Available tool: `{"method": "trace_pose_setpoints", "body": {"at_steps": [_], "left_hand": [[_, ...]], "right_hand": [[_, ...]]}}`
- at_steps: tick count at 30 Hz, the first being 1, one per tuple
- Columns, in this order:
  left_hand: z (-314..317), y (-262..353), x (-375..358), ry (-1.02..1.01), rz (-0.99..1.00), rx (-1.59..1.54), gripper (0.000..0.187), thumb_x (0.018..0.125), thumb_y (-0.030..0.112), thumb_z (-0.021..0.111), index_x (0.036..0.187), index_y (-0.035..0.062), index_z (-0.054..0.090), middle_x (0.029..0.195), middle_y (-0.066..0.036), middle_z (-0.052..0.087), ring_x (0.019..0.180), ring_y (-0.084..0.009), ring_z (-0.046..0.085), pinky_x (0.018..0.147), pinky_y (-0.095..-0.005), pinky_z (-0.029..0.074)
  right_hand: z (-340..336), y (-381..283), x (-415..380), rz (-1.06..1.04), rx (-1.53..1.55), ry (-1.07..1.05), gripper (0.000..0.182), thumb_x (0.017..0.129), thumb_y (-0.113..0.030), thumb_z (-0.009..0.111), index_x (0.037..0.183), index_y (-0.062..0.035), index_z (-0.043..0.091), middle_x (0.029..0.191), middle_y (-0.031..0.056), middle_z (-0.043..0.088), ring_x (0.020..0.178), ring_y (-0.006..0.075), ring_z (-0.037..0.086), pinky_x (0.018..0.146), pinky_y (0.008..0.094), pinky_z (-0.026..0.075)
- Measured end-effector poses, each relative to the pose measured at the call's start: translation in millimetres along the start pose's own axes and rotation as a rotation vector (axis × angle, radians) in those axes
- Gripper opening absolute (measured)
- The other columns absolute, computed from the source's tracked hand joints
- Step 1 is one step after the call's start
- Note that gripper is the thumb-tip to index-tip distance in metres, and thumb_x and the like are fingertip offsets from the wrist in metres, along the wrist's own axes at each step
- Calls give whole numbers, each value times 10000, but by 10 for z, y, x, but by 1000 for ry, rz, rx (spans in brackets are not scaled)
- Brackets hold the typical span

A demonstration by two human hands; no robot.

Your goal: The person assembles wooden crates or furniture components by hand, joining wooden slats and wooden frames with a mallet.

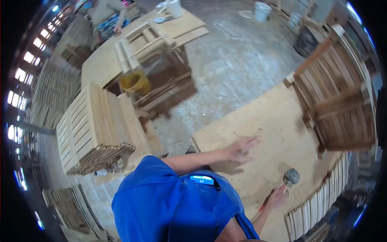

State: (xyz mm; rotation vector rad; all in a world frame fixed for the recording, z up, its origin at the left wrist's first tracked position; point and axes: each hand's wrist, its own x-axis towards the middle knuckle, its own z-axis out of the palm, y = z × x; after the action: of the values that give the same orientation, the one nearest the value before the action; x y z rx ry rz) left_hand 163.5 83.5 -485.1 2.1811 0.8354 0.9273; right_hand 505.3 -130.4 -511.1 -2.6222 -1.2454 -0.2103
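Observation:
My left hand (242,149) is over the pale plywood tabletop (225,129), its fingers spread and nothing in them. Lower and to the right, my right hand (277,197) has its fingers wrapped round the handle of a tool with a rounded grey head (291,176), which looks like a mallet. That head is above the board, with a shadow beside it. A slatted wooden frame (334,80) stands at the board's right side.
A row of pale slatted pieces (318,201) lines the board's lower right edge. Stacked slatted panels (90,129) stand at left. Beyond are a yellow bucket (136,82), another worktable (98,64) and a person (111,20). A white bucket (262,12) sits farther back.

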Motion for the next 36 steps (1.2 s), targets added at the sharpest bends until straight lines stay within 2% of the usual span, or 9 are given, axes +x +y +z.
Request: {"method": "trace_pose_setpoints", "body": {"at_steps": [3, 5, 7, 13, 15, 20, 26, 28, 36], "left_hand": [[-1185, -579, -699, 161, -179, 205, 740, 798, 284, 745, 1419, 3, 457, 1457, -242, 461, 1322, -399, 471, 1114, -480, 367], [-2103, -683, -1005, 538, -511, 293, 709, 791, 291, 751, 1379, -20, 502, 1390, -245, 530, 1323, -365, 488, 1128, -429, 365], [-3023, -896, -1310, 839, -569, 431, 633, 810, 283, 742, 1320, -43, 555, 1239, -239, 630, 1147, -346, 620, 1004, -409, 482], [-5329, -1818, -2054, 1286, -875, 356, 679, 804, 311, 767, 1349, -23, 539, 1213, -237, 653, 1094, -301, 663, 935, -395, 523], [-6028, -2275, -2208, 1315, -877, 290, 706, 805, 364, 753, 1352, -27, 537, 1216, -269, 642, 1153, -346, 631, 981, -406, 497], [-6937, -3347, -2474, 1139, -1319, 373, 814, 812, 481, 684, 1387, -56, 475, 1374, -303, 525, 1300, -393, 511, 1085, -432, 414], [-7240, -3594, -2265, 755, -1492, 175, 777, 736, 473, 733, 1303, -15, 526, 1360, -271, 521, 1284, -387, 520, 1075, -453, 437], [-7220, -3798, -2276, 790, -1530, 261, 756, 722, 440, 744, 1282, -19, 530, 1347, -257, 538, 1268, -378, 534, 1062, -445, 446], [-7237, -4017, -2230, 754, -1562, 390, 773, 708, 284, 700, 1348, -26, 397, 1383, -270, 480, 1268, -373, 533, 1031, -446, 476]], "right_hand": [[114, -170, 23, -141, 57, 121, 712, 901, -528, 646, 1340, 15, 502, 1284, 240, 554, 1215, 423, 486, 1005, 517, 398], [237, -620, 72, -171, 192, 160, 715, 905, -515, 651, 1355, 16, 487, 1299, 238, 545, 1223, 416, 482, 1013, 513, 398], [165, -1330, 40, -185, 316, 196, 719, 909, -501, 656, 1371, 18, 472, 1313, 236, 537, 1231, 409, 478, 1020, 510, 399], [415, -3876, 421, -297, 840, -264, 644, 907, -354, 717, 1378, 13, 476, 1350, 201, 535, 1252, 324, 506, 1059, 458, 387], [598, -4812, 599, -381, 885, -391, 637, 898, -327, 729, 1388, -8, 475, 1360, 193, 530, 1254, 315, 506, 1047, 454, 397], [425, -7407, 666, -746, 825, -608, 758, 833, -292, 788, 1441, -27, 421, 1421, 198, 478, 1270, 315, 496, 1016, 474, 423], [846, -9685, 654, -1119, 644, -402, 858, 725, -276, 860, 1383, 67, 428, 1361, 245, 517, 1246, 324, 530, 1024, 423, 445], [813, -10139, 622, -993, 663, -1238, 850, 637, -188, 888, 1331, 52, 460, 1276, 209, 592, 1178, 288, 586, 1019, 398, 459], [988, -10385, 508, -1006, 814, -1217, 884, 544, 16, 711, 1380, 2, 423, 1171, 139, 612, 1098, 264, 599, 973, 363, 491]]}}
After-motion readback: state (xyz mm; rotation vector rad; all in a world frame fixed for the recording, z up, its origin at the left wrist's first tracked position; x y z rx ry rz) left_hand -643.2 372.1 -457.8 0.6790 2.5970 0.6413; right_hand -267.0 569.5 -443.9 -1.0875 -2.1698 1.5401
